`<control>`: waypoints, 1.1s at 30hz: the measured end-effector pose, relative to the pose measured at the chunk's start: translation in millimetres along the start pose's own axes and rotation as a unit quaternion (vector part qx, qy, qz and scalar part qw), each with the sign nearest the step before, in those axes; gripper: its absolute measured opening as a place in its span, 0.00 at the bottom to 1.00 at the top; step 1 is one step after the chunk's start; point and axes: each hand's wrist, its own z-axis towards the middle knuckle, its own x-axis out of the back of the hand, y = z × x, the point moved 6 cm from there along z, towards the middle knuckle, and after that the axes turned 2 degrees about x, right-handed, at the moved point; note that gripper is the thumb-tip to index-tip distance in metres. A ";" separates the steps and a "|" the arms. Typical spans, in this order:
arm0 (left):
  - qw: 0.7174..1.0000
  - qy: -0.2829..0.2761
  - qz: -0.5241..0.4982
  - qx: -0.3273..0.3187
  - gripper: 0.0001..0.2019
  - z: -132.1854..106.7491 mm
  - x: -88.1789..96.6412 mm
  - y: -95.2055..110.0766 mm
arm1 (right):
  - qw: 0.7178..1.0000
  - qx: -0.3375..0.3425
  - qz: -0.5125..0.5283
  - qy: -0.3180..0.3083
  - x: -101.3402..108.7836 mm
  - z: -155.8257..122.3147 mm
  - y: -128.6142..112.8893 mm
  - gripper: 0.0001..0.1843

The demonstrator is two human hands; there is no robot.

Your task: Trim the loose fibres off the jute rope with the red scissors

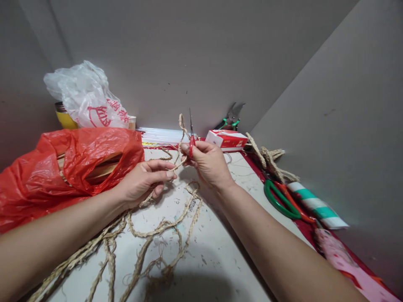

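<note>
My left hand (141,182) pinches a thin braided straw cord (181,122) between thumb and fingers above the white tabletop (217,247). Close by, my right hand (214,167) is closed round small red-handled scissors (192,147), whose dark blades point upward. The same cord reaches the right fingertips, and a loop of it rises beside the blades. More braided straw cord (154,230) hangs from under the left hand and lies in loose strands across the table toward me. Part of the right hand's fingers is hidden.
A red plastic bag (28,167) with wooden pieces inside lies left, a white plastic bag (85,90) behind it. Along the back are clear sticks (166,135), a red-and-white box (228,140) and pruning shears (234,115). Green-and-orange-handled scissors (280,201) and a striped roll (316,203) lie right.
</note>
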 end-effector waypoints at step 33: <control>0.993 0.064 -0.062 -0.082 0.04 9.0 23.7 13.0 | 0.780 0.253 -0.537 -0.196 -9.5 -15.5 -10.2 0.06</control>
